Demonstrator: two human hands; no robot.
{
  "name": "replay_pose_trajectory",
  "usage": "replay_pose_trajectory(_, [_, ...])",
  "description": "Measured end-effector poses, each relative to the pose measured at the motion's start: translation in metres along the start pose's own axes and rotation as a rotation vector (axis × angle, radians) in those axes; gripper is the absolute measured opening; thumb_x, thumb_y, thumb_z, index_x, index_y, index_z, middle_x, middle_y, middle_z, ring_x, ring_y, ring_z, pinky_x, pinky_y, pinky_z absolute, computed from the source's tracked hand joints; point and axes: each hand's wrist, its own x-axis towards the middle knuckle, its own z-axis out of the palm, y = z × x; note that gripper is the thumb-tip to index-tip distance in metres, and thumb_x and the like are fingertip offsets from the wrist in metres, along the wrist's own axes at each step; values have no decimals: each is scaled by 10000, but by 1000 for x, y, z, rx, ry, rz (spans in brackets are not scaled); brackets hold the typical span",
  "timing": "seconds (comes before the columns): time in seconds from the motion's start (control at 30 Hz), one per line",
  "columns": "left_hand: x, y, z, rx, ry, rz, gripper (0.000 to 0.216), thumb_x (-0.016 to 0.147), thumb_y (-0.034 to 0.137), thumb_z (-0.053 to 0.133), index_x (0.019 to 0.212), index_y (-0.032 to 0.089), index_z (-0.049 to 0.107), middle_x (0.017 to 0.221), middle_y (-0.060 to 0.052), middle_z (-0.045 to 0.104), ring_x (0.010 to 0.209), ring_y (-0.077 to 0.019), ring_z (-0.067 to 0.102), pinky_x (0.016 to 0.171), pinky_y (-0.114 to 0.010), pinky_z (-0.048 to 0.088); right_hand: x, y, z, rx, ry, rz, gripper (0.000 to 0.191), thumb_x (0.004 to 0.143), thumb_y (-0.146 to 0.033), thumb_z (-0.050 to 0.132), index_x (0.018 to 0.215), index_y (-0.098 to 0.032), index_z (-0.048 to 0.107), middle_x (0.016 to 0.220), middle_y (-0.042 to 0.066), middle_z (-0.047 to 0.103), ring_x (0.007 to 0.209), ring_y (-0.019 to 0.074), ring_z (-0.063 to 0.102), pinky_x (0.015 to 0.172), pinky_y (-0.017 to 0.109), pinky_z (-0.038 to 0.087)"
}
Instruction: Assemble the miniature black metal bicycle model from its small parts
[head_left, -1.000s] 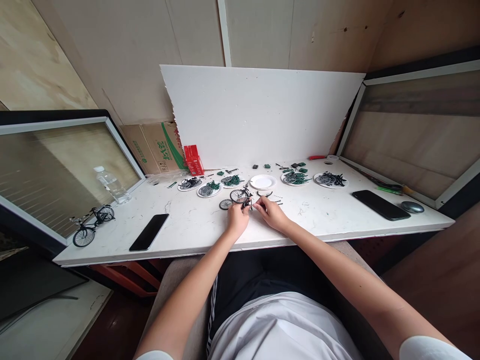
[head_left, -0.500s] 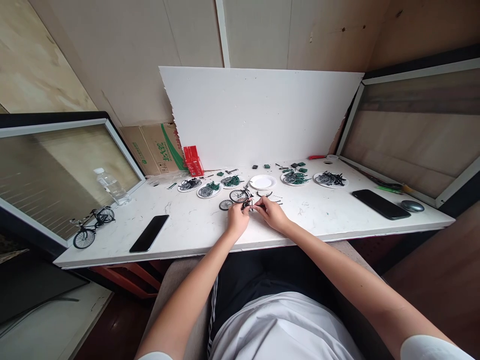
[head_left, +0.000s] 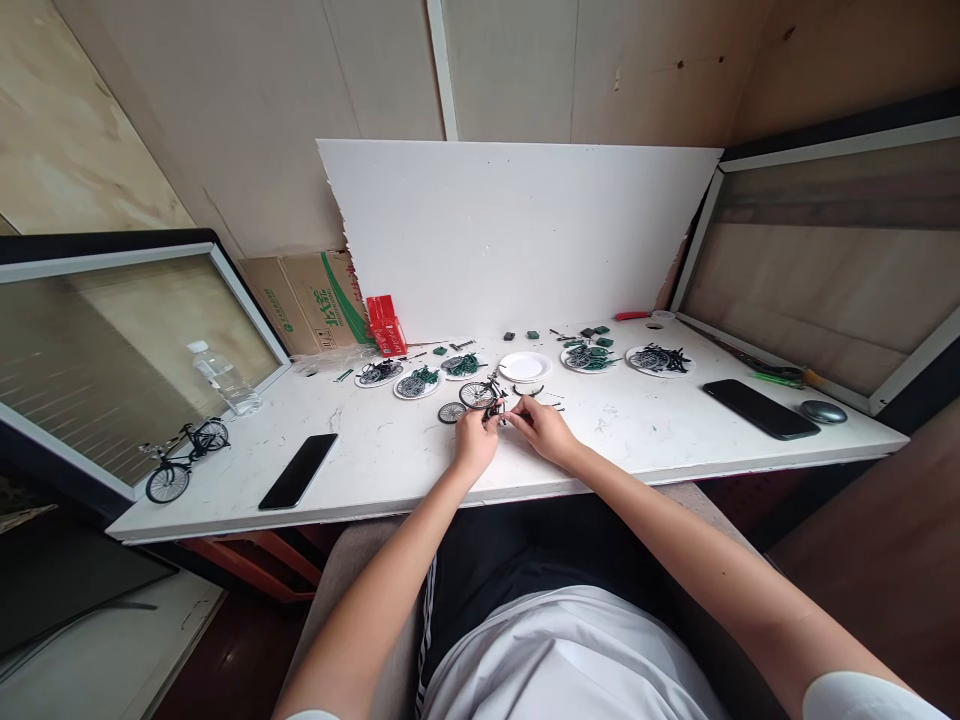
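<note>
Near the middle of the white table, my left hand (head_left: 475,440) is closed on the dark frame of a partly built miniature bicycle (head_left: 478,393), whose wheel tilts up past the fingers. My right hand (head_left: 546,425) is pinched right beside the frame; whatever sits between its fingertips is too small to make out. A loose small wheel (head_left: 451,412) lies just left of my left hand. Thin curved black pieces rest beyond my right fingers. At the far left stands a whole miniature bicycle (head_left: 187,455), black with spoked wheels.
Paper plates of black and green parts (head_left: 418,382) line the back, around a bare white plate (head_left: 525,367). Phones lie left (head_left: 298,470) and right (head_left: 761,409). A plastic bottle (head_left: 223,378), a red box (head_left: 386,325) and a grey round object (head_left: 824,411) stand further out.
The view has shifted very slightly. Both hands stay at the bicycle with hardly any visible movement.
</note>
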Motion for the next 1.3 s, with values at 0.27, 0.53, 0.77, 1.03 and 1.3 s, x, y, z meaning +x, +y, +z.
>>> replay_pose_trajectory(0.27, [0,1,0,4,-17,-32,311,902,66,623,1170,172,739,1174,-120,777,1123,-272,732,1033,-450,575,1,2,0,-13,-4,0,317,1012,-505,529,859,-227,539,812,24,715,633,178,599,609,271,375])
replay_pose_trajectory(0.53, [0,4,-2,19,-24,-39,316,902,65,621,1173,178,737,1177,-118,776,1133,-275,729,1052,-452,567,1,3,0,-29,-14,4,357,1018,-536,505,843,-226,534,781,21,700,592,167,566,591,270,365])
replay_pose_trajectory(0.77, [0,5,-1,20,-31,-48,318,906,80,629,1188,185,731,1177,-119,776,1134,-267,730,1041,-443,575,1,1,-1,-48,-22,12,348,1026,-517,484,838,-226,509,740,9,663,597,168,568,593,268,360])
replay_pose_trajectory(1.03, [0,5,0,19,-39,-52,334,895,69,633,1194,177,732,1170,-124,778,1122,-266,734,1037,-442,576,1,0,1,-74,-28,21,326,1032,-483,451,833,-229,493,721,10,648,587,168,558,589,269,358])
replay_pose_trajectory(1.3, [-1,4,0,9,-37,-41,345,886,57,628,1192,178,733,1168,-130,777,1114,-266,738,1046,-444,568,1,-1,0,-90,-29,26,322,1031,-467,445,824,-227,505,681,5,631,566,165,545,584,271,353])
